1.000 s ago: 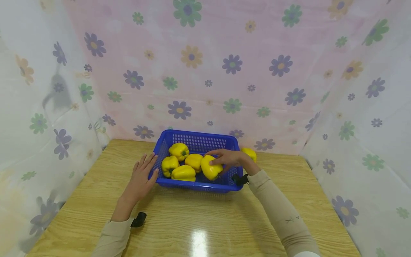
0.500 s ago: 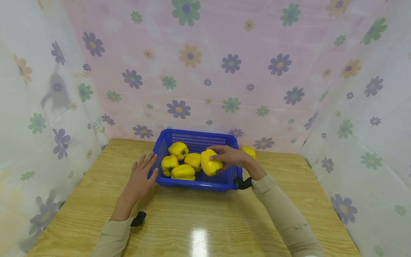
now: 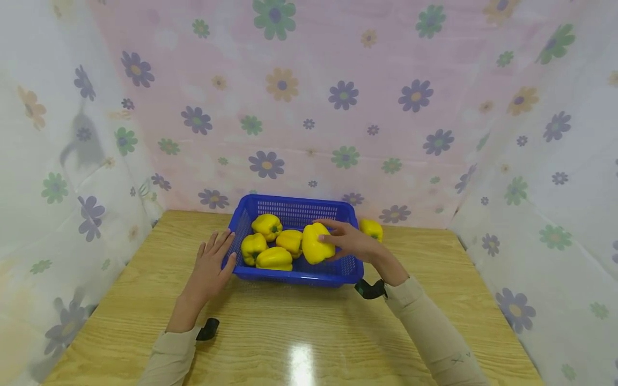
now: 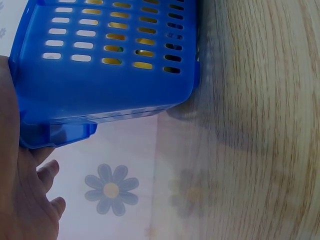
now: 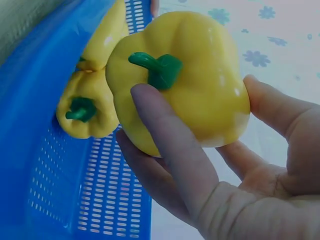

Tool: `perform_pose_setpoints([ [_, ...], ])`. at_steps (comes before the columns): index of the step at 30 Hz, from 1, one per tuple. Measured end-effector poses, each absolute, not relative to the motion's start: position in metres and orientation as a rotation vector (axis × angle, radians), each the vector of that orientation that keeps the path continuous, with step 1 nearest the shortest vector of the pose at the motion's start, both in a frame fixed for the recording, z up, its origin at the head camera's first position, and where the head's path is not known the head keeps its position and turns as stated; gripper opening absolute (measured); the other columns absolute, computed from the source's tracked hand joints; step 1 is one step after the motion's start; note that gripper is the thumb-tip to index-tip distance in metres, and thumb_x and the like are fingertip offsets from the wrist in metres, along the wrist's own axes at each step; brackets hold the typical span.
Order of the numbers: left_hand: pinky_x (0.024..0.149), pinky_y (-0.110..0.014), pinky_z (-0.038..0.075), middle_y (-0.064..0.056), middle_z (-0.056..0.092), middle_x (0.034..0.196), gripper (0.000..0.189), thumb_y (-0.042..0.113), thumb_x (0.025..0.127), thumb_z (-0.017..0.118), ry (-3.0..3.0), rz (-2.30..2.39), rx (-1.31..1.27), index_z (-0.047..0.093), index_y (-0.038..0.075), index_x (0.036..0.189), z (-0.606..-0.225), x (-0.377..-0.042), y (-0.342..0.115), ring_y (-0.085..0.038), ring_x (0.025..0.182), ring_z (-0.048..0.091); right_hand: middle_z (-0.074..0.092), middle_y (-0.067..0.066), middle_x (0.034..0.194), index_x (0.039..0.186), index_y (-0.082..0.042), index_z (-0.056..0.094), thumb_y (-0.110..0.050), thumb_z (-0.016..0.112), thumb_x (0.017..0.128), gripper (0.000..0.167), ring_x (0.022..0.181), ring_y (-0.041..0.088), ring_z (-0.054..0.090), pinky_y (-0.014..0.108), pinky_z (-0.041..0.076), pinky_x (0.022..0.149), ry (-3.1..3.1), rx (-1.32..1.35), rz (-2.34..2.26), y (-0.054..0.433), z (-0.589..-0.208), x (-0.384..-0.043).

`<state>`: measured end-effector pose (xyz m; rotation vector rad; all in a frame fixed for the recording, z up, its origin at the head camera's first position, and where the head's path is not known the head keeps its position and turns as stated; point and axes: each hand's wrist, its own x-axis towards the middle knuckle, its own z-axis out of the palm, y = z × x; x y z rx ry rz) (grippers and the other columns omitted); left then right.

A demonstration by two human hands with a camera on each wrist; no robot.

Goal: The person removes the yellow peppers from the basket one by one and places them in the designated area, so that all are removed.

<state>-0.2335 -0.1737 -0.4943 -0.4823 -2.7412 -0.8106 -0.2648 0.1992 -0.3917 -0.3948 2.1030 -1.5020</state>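
Observation:
My right hand [image 3: 354, 242] grips a yellow bell pepper [image 3: 316, 244] over the right half of a blue plastic basket [image 3: 301, 277]. In the right wrist view the thumb and fingers curl round the held pepper [image 5: 200, 85], its green stem facing the camera. Several more yellow peppers [image 3: 274, 259] lie in the left half of the basket. My left hand [image 3: 207, 271] rests on the basket's left rim with its fingers spread and fairly straight. In the left wrist view, the left hand [image 4: 25, 200] is beside the basket's slotted end wall [image 4: 110, 85].
Another yellow pepper [image 3: 371, 229] lies on the wooden table [image 3: 270, 327] behind the basket's right corner. Flower-printed cloth [image 3: 309, 107] stands along the table's back and both sides. Black wrist mounts [image 3: 370, 289] stick out from the sleeves.
My right hand has lifted the pepper slightly, and its wrist has shifted right and toward me. The pepper outside the basket shows more fully. The left hand stays on the rim.

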Motion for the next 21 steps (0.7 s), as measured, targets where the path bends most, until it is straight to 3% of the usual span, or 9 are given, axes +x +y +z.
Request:
perform_pose_setpoints([
  [6, 0.119, -0.071, 0.008, -0.018, 0.031, 0.165, 0.056, 0.027, 0.108, 0.045, -2.742, -0.817, -0.476, 0.037, 0.002, 0.157, -0.496, -0.233, -0.175, -0.045, 0.154, 0.014, 0.049, 0.027, 0.146, 0.161, -0.018, 0.031, -0.022, 0.055, 0.106, 0.060, 0.117, 0.031, 0.063, 0.061, 0.052, 0.096, 2.063, -0.395, -1.566, 0.207, -0.397, -0.255],
  [13, 0.118, -0.072, 0.009, -0.019, 0.033, 0.164, 0.055, 0.025, 0.107, 0.046, -2.722, -0.826, -0.489, 0.038, 0.001, 0.156, -0.498, -0.233, -0.174, -0.045, 0.154, 0.015, 0.043, 0.029, 0.150, 0.163, -0.015, 0.025, -0.028, 0.055, 0.106, 0.066, 0.121, 0.034, 0.062, 0.052, 0.057, 0.093, 2.029, -0.435, -1.612, 0.217, -0.403, -0.241],
  [21, 0.118, -0.071, 0.008, -0.019, 0.032, 0.164, 0.056, 0.028, 0.108, 0.044, -2.721, -0.835, -0.485, 0.038, 0.001, 0.156, -0.498, -0.234, -0.175, -0.045, 0.155, 0.014, 0.041, 0.028, 0.152, 0.163, -0.018, 0.026, -0.028, 0.055, 0.106, 0.064, 0.124, 0.037, 0.061, 0.053, 0.057, 0.093, 2.034, -0.479, -1.671, 0.226, -0.408, -0.231],
])
